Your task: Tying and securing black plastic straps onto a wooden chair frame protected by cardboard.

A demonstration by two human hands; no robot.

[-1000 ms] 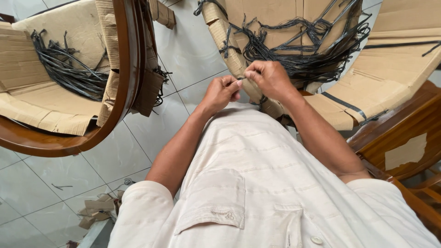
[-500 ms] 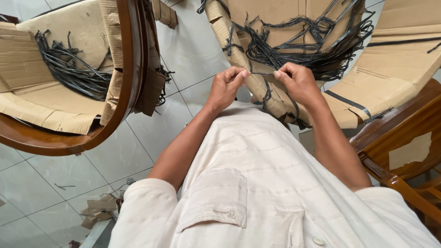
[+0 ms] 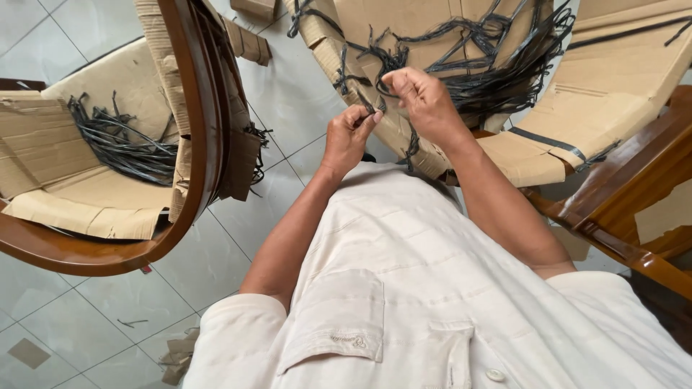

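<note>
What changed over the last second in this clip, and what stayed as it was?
Both hands lifted off the cardboard-wrapped edge and came together higher: the left hand now pinches a black strap that the right hand also grips. The chair on the left and the strap tangle stayed put.

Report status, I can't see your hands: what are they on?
Left hand and right hand both pinching black strap. Strap runs over cardboard wrap. Nothing blocking.

head view, steeply downward, seemingly close
</note>
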